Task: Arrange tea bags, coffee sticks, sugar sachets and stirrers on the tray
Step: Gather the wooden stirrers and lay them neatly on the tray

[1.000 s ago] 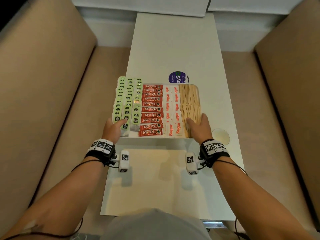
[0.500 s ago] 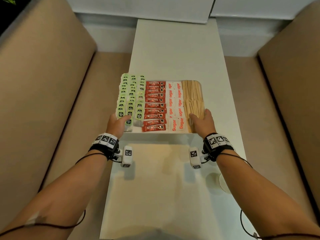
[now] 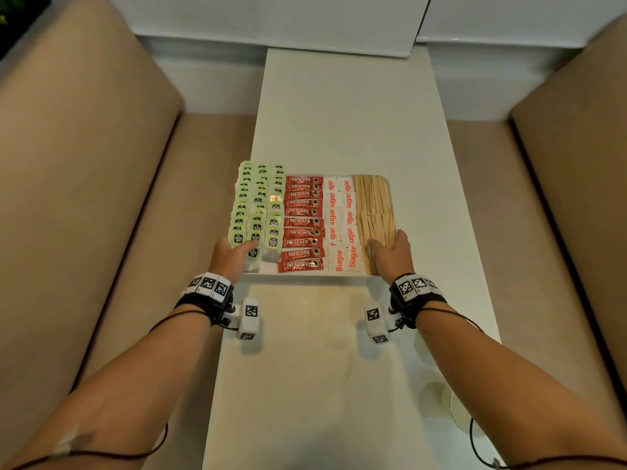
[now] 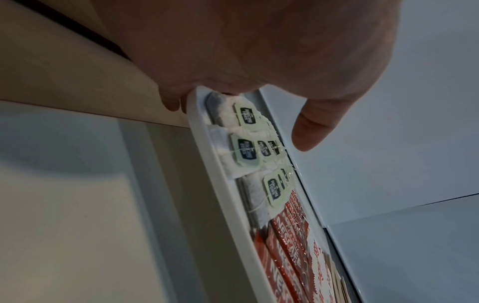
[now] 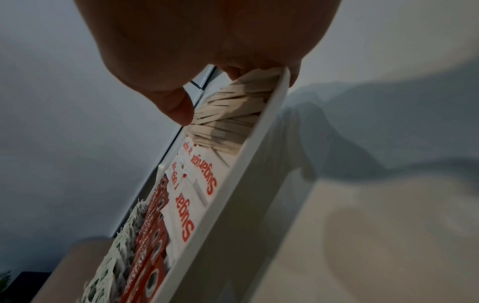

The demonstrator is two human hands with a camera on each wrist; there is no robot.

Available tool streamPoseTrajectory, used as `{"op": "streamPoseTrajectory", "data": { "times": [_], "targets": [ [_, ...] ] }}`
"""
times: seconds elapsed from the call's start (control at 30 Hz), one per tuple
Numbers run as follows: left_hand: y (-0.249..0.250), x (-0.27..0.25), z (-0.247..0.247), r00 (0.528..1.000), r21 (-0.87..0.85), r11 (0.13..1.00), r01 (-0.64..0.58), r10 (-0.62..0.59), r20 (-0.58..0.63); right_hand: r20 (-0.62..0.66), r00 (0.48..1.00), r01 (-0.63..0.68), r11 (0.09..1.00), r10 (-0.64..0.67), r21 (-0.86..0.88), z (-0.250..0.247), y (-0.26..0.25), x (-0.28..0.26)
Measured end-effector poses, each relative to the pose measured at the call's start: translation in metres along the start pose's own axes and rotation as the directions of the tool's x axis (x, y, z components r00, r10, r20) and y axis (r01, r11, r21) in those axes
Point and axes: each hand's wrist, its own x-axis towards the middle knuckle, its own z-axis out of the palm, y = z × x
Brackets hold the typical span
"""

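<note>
A white tray [image 3: 305, 274] is held just above the white table, casting a shadow on it. It carries rows of green-tagged tea bags [image 3: 258, 205], red coffee sticks [image 3: 303, 220], white sugar sachets [image 3: 341, 225] and wooden stirrers [image 3: 375, 205]. My left hand [image 3: 230, 254] grips the near left corner, thumb over the tea bags [image 4: 246, 151], fingers under the rim [image 4: 223, 184]. My right hand [image 3: 390, 254] grips the near right corner, thumb on the stirrers [image 5: 233, 110], fingers below the rim [image 5: 246, 184].
The long white table [image 3: 339, 113] runs away from me between two beige sofas [image 3: 84, 164]. A round white paper cup [image 3: 461, 415] stands near the table's right edge beside my right forearm. A white ledge closes the far end.
Both hands have carried the tray forward along the table, away from me. It now covers the purple sticker, and the paper cup has fallen behind my right wrist.
</note>
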Motion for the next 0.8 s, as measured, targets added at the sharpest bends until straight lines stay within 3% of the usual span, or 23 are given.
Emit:
{"op": "streamPoseTrajectory", "data": {
  "times": [0.17,0.57,0.8],
  "targets": [
    [-0.003,0.018,0.004,0.999,0.001,1.0,-0.011,0.01,0.038,-0.024,1.0,-0.011,0.999,0.01,-0.046,0.009,-0.002,0.007],
    [-0.034,0.048,0.001,0.994,0.116,0.993,-0.019,0.006,0.11,-0.065,0.996,-0.08,0.932,0.061,-0.354,0.022,0.005,0.025],
    [-0.041,0.03,-0.01,0.973,0.257,0.951,-0.172,0.124,0.195,-0.072,0.995,-0.097,0.86,0.07,-0.501,0.009,0.023,0.017]
  ]
}}
